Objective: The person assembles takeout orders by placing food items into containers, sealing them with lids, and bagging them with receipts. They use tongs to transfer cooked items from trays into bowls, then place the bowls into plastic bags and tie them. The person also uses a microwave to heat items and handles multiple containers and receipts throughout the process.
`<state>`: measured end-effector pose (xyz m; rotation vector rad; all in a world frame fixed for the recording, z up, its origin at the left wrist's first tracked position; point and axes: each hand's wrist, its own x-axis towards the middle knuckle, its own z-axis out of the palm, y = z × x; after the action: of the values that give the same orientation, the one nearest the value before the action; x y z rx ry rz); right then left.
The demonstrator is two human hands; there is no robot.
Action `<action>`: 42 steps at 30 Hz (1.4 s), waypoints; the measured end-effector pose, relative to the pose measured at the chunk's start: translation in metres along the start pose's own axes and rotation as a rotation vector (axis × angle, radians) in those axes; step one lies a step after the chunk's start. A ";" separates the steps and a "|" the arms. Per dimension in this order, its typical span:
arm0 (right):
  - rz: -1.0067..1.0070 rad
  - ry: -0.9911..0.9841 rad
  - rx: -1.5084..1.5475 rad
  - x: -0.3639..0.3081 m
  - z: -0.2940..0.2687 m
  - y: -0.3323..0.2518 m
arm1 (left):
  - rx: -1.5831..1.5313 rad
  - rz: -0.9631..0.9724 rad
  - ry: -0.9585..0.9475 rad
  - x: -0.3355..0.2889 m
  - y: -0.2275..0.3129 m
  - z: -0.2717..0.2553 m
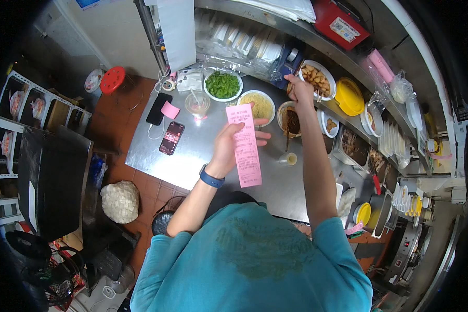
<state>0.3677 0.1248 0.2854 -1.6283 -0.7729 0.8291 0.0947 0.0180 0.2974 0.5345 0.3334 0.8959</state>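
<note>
My left hand (226, 144), with a blue watch on the wrist, grips a long pink paper receipt (248, 161) between the thumb and the fingers behind it. Beyond the receipt stands a white bowl of pale yellow chopped food (263, 102). My right arm stretches far forward, and my right hand (300, 91) is at the left rim of a white bowl of brown chunks (317, 78). Its fingers are curled, and what they hold, if anything, is hidden. A bowl of dark brown sauce (291, 120) with a utensil in it sits just below that hand.
A bowl of chopped greens (223, 85), a clear cup (197, 105) and two phones, one lit (172, 138), are on the steel table (192, 171). Yellow lids (350, 96) and a metal tray (351, 149) line the right. A shelf (275, 20) overhangs the back.
</note>
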 end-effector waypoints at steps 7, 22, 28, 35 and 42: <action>-0.474 0.276 -0.970 -0.031 0.003 -0.022 | 0.010 -0.014 -0.025 0.001 -0.003 0.004; -0.409 -0.237 -0.565 -0.208 0.030 -0.034 | 0.305 0.036 -0.033 -0.014 -0.024 0.004; -0.534 -0.188 -0.549 -0.216 0.030 -0.033 | 0.312 0.036 0.120 -0.021 -0.031 -0.001; -0.512 -0.106 -0.808 -0.219 0.021 -0.031 | 0.486 -0.005 -0.002 -0.029 -0.020 -0.005; -0.165 -0.290 -0.232 -0.215 0.004 -0.020 | 0.326 -0.043 -0.070 -0.028 -0.020 0.017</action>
<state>0.2468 -0.0482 0.3306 -1.6374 -1.2293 0.8927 0.0991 -0.0197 0.3012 0.8545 0.4291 0.7833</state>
